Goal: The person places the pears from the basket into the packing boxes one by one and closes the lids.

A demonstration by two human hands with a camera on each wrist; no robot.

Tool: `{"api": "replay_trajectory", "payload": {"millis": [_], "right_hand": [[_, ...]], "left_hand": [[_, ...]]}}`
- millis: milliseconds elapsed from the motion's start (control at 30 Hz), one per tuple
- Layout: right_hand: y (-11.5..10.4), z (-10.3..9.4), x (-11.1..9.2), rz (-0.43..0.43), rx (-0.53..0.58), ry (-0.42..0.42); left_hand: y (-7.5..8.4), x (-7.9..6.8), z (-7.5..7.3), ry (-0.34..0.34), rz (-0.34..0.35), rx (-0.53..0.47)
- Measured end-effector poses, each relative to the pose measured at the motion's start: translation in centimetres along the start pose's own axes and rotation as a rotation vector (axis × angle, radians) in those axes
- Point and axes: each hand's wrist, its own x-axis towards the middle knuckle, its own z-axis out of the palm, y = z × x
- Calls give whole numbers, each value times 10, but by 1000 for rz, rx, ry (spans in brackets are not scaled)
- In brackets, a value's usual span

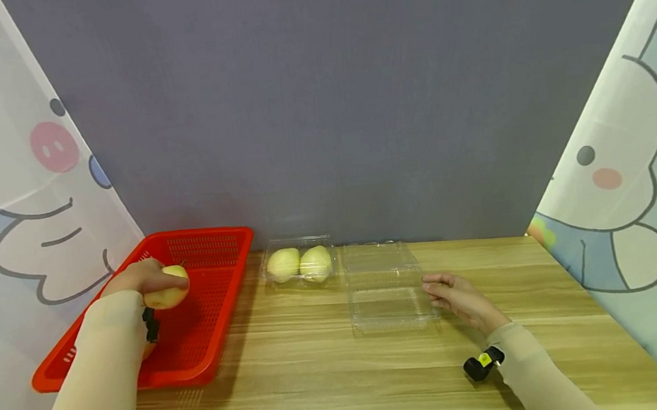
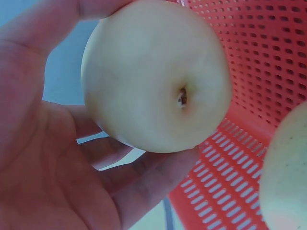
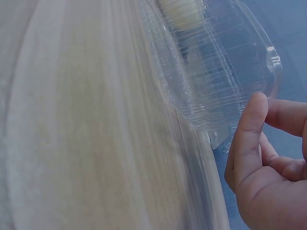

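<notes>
My left hand (image 1: 142,278) holds a pale yellow pear (image 1: 165,297) above the red plastic basket (image 1: 228,309). In the left wrist view the thumb and fingers curl around that pear (image 2: 153,81), whose dimpled end faces the camera. A second pear (image 2: 288,177) lies in the basket, mostly hidden in the head view. With thumb and forefinger, my right hand (image 1: 461,298) pinches the right rim of a clear plastic clamshell box (image 1: 386,299). Its lid is raised toward the back wall, and no fruit shows inside.
Left of that clamshell stands another clear box (image 1: 299,240) with two pears (image 1: 283,265) in it. A grey panel (image 1: 319,112) rises behind the wooden table (image 1: 300,388). Cartoon-printed cloths (image 1: 617,201) flank both sides.
</notes>
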Motion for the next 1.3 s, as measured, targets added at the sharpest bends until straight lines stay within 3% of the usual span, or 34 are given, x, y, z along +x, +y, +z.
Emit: {"api": "replay_trajectory", "payload": {"millis": [767,1300], "right_hand": [[-1,2,0,-6,-23,-5],[2,0,0,-14,-12,-5]], "left_hand": [[38,-15,-2,270,196,131],[64,-26,-3,333,218,155]]}}
